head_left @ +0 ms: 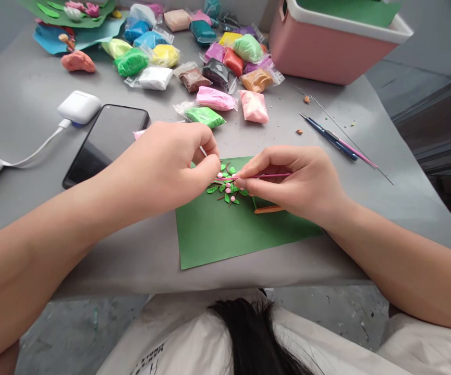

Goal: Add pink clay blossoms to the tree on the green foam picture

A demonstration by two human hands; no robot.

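A green sheet (217, 234) lies at the table's front edge. On it is a clay design (227, 190) of brown twigs, green leaves and small pink balls, with an orange strip (268, 209) to its right. My right hand (291, 177) pinches a thin pink tool (274, 175), its tip pointing left over the design. Just left of that tip, my left hand (190, 161) has its thumb and forefinger pressed together above the design's upper left. Whatever those fingers hold, if anything, is too small to make out.
Many wrapped clay packs (215, 98) spread across the back. A phone (106, 140) and white case (78, 107) sit left, a pink bin (327, 47) back right. Blue pen-like tools (329, 136) and a thin metal rod (350, 139) lie right.
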